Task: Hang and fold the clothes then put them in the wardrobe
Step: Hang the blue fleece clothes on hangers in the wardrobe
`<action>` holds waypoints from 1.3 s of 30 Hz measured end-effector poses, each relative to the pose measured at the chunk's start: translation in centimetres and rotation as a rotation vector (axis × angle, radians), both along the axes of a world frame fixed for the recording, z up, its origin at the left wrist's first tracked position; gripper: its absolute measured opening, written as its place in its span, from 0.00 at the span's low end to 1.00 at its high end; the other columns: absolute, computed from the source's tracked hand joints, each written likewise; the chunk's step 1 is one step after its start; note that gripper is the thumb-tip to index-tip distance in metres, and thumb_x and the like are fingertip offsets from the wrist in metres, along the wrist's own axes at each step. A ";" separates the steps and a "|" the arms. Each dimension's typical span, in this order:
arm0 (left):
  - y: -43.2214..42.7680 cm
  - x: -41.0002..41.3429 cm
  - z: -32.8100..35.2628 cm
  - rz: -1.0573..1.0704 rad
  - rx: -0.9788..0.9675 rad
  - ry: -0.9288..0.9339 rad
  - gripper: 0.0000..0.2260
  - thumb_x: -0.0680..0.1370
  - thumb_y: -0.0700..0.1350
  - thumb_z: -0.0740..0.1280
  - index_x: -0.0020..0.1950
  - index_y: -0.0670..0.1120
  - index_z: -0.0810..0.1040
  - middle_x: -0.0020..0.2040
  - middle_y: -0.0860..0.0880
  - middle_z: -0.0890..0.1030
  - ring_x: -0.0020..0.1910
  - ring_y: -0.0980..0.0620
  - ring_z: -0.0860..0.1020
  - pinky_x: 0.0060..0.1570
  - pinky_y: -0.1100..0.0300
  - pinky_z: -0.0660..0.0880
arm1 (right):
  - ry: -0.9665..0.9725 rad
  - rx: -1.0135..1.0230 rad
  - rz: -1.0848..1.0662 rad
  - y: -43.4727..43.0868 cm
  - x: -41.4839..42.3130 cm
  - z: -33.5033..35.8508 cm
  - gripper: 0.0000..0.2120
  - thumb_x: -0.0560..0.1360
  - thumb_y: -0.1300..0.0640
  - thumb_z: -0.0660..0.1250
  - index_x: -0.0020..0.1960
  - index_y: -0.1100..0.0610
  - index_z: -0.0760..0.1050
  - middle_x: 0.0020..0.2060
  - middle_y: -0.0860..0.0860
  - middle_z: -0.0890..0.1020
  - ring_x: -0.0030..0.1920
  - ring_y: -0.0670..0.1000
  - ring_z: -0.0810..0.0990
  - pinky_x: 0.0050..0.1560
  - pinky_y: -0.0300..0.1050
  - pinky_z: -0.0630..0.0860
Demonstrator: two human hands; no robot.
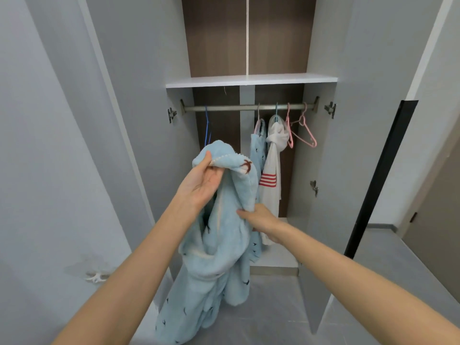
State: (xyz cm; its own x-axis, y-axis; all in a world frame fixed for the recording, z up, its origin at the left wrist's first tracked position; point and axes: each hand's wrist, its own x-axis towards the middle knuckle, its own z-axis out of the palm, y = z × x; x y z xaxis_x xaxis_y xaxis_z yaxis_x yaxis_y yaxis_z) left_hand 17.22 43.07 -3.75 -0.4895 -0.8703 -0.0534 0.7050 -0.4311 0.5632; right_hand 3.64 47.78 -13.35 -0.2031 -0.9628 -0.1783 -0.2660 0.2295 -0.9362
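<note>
A fluffy light-blue garment with dark bird prints (pixel 224 257) is held up before the open grey wardrobe (pixel 321 145), below its metal rail (pixel 236 107). Its trimmed upper edge is pinched under the thumb of the left hand (pixel 201 185). A fold at four o'clock from there is grasped by the right hand (pixel 261 219). A thin blue hanger (pixel 206 123) is hung on the rail at twelve o'clock of the left hand.

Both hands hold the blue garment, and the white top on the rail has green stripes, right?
No: the head view shows red stripes, not green, on the white top. It hangs on the rail; left hand and right hand hold the blue garment.
</note>
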 end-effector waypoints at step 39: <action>-8.3 0.8 -6.9 -0.421 -0.541 -1.081 0.22 0.74 0.65 0.62 0.61 0.53 0.77 0.62 0.51 0.79 0.56 0.55 0.79 0.55 0.57 0.76 | -0.088 0.418 -0.010 -4.4 -10.2 7.5 0.34 0.70 0.30 0.61 0.59 0.56 0.78 0.54 0.56 0.83 0.55 0.56 0.82 0.59 0.52 0.76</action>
